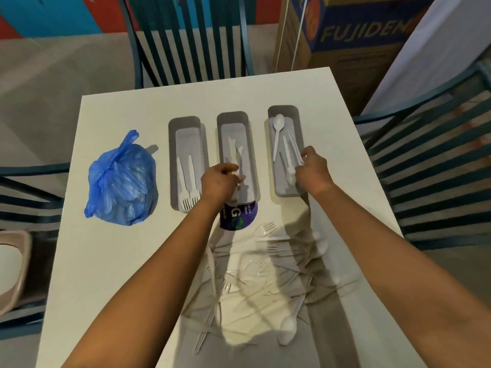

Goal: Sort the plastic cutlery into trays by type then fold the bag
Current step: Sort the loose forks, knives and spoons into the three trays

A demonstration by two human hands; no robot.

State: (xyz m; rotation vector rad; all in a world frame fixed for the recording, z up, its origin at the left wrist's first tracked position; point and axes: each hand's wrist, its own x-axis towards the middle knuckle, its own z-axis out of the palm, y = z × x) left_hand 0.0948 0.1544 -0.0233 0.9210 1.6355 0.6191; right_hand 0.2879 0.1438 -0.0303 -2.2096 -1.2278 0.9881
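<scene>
Three grey trays stand in a row on the white table (106, 261). The left tray (186, 128) holds two white forks (187, 181). The middle tray (233, 123) holds knives (235, 150). The right tray (283, 112) holds spoons (278, 128). My left hand (219, 181) pinches a white knife over the middle tray. My right hand (313, 171) holds a white spoon at the right tray's near end. A pile of loose white cutlery (265, 274) lies on a clear bag with a purple label (239, 215) near me.
A tied blue plastic bag (122, 181) sits at the table's left. Dark slatted chairs (191, 35) stand behind, left and right of the table. A cardboard box (353, 41) stands at the back right. A beige seat (13, 266) is at the left edge.
</scene>
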